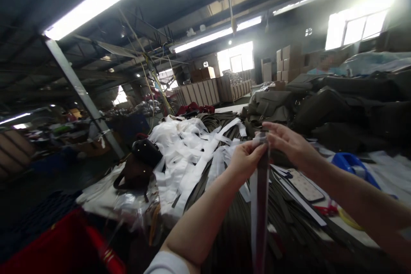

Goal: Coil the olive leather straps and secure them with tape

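A long narrow strip (260, 214), dark with a pale edge and a shiny, clear-looking surface, hangs down in front of me. My left hand (247, 158) is closed, pinching its upper end between thumb and fingers. From the other side, my right hand (287, 141) reaches to the same pale top end; its fingers are stretched out and apart, the lower fingertip at the strip's edge. Slight blur hides the exact contact. Beneath both hands lie many dark flat strips (231, 214) in a bundle. Just left of them is a heap of white strips (183, 150).
Dark olive bags or fabric pieces (340, 102) are piled at right. A blue tape dispenser-like object (353, 167) and a patterned phone-shaped item (305, 184) lie near my right forearm. At left are a black-and-brown bag (138, 167) and red fabric (61, 244).
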The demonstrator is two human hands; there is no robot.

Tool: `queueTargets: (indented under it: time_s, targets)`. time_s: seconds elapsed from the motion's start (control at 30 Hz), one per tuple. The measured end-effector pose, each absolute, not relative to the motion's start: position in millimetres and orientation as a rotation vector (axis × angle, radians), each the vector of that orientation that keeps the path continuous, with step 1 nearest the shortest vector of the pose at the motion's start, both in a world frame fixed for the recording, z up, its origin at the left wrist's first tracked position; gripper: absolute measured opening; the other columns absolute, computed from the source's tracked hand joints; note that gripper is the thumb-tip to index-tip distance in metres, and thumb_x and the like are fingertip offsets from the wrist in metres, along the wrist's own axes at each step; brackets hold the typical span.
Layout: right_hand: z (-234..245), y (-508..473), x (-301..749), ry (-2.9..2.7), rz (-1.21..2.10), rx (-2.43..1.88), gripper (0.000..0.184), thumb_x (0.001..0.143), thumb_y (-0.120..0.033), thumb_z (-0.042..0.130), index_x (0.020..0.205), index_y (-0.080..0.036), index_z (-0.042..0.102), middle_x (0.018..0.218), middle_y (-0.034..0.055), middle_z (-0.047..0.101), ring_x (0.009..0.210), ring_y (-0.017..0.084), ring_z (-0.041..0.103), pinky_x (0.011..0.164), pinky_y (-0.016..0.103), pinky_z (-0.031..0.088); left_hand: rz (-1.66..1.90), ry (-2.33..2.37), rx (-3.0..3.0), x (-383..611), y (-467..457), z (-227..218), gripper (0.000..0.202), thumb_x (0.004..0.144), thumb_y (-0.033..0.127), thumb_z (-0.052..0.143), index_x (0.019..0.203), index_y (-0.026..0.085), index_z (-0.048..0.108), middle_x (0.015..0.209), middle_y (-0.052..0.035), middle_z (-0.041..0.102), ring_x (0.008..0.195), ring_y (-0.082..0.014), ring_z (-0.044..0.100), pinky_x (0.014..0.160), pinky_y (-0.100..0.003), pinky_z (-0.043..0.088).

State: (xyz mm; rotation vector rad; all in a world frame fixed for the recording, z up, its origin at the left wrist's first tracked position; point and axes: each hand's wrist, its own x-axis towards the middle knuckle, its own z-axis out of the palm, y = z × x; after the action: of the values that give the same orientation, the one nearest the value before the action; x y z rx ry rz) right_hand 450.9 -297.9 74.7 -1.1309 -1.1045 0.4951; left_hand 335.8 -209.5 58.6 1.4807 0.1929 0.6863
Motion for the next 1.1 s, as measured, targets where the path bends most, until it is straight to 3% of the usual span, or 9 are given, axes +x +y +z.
queueTargets:
  time_s: [0.13, 0.23, 0.3, 0.43, 0.73, 0.83, 0.93, 1.03, 1.1]
  targets:
    - [-29, -326, 402, -0.984, 1.159, -1.010, 0.052, 0.077, -0.049, 0.078, 0.120, -0.023, 0.066, 0.116, 0.0093, 0.073, 0.106, 0.027, 0.069, 0.094, 0.039, 0.055, 0.672, 0.395, 1.252, 299, -216, -6, 0.045, 0.064, 0.054, 0.084, 0.077, 0.014, 0.069, 0.066, -0.0020, 0.068, 0.057, -0.0127, 0.061, 0.058, -0.025, 0.050]
    - [-89, -345, 381, -0.765, 1.358, -1.089, 0.048, 0.079, -0.054, 0.075, 0.112, -0.021, 0.067, 0.082, 0.0041, 0.076, 0.071, 0.019, 0.072, 0.066, 0.029, 0.058, 0.593, 0.525, 1.134, 272, -212, -47, 0.043, 0.060, 0.046, 0.088, 0.080, 0.013, 0.069, 0.070, -0.0024, 0.069, 0.059, -0.0127, 0.062, 0.059, -0.025, 0.051]
    - [-115, -354, 382, -0.725, 1.382, -1.220, 0.052, 0.077, -0.061, 0.073, 0.108, -0.019, 0.066, 0.061, -0.0012, 0.068, 0.047, 0.013, 0.061, 0.046, 0.022, 0.049, 0.565, 0.600, 1.096, 255, -205, -67, 0.044, 0.059, 0.046, 0.089, 0.080, 0.013, 0.068, 0.070, -0.0017, 0.068, 0.058, -0.0124, 0.062, 0.057, -0.024, 0.051]
    - [-136, -368, 399, -0.850, 1.416, -1.468, 0.056, 0.074, -0.067, 0.069, 0.102, -0.019, 0.065, 0.050, -0.0058, 0.058, 0.034, 0.008, 0.044, 0.034, 0.017, 0.033, 0.477, 0.700, 1.135, 228, -195, -90, 0.046, 0.062, 0.055, 0.082, 0.078, 0.013, 0.068, 0.065, 0.0003, 0.064, 0.054, -0.0115, 0.059, 0.051, -0.022, 0.048]
    - [-110, -376, 414, -1.380, 1.530, -1.529, 0.032, 0.086, -0.051, 0.066, 0.085, -0.020, 0.072, 0.062, -0.0025, 0.060, 0.046, 0.011, 0.046, 0.042, 0.021, 0.035, 0.061, 0.505, 1.532, 221, -186, -91, 0.048, 0.076, 0.061, 0.070, 0.096, 0.018, 0.074, 0.088, -0.0068, 0.074, 0.077, -0.0159, 0.069, 0.069, -0.024, 0.051]
    - [-101, -373, 416, -1.523, 1.429, -1.576, 0.027, 0.089, -0.045, 0.063, 0.085, -0.021, 0.074, 0.068, -0.0002, 0.065, 0.056, 0.015, 0.054, 0.051, 0.023, 0.041, -0.364, 0.318, 1.559, 226, -189, -91, 0.039, 0.072, 0.060, 0.075, 0.076, 0.021, 0.074, 0.067, -0.0020, 0.069, 0.057, -0.0149, 0.063, 0.056, -0.025, 0.050]
    - [-93, -376, 424, -1.637, 1.365, -1.605, 0.026, 0.083, -0.044, 0.069, 0.093, -0.022, 0.076, 0.084, 0.0024, 0.073, 0.078, 0.024, 0.065, 0.070, 0.028, 0.047, -0.677, 0.169, 1.414, 226, -193, -95, 0.050, 0.070, 0.069, 0.071, 0.057, 0.021, 0.066, 0.046, 0.0018, 0.050, 0.040, -0.0120, 0.044, 0.041, -0.024, 0.037]
    - [-93, -380, 437, -1.654, 1.300, -1.661, 0.039, 0.070, -0.040, 0.080, 0.105, -0.024, 0.075, 0.100, 0.0036, 0.075, 0.094, 0.030, 0.067, 0.081, 0.033, 0.049, -0.722, 0.155, 1.305, 221, -199, -94, 0.054, 0.068, 0.072, 0.072, 0.063, 0.019, 0.069, 0.049, 0.0027, 0.045, 0.042, -0.0093, 0.036, 0.039, -0.022, 0.027]
    - [-102, -381, 439, -1.624, 1.200, -1.696, 0.033, 0.075, -0.038, 0.075, 0.105, -0.024, 0.075, 0.101, 0.0045, 0.075, 0.096, 0.031, 0.067, 0.084, 0.035, 0.050, -0.625, 0.182, 1.181, 218, -204, -86, 0.052, 0.072, 0.068, 0.072, 0.071, 0.016, 0.070, 0.050, 0.0040, 0.042, 0.043, -0.0077, 0.034, 0.040, -0.021, 0.025]
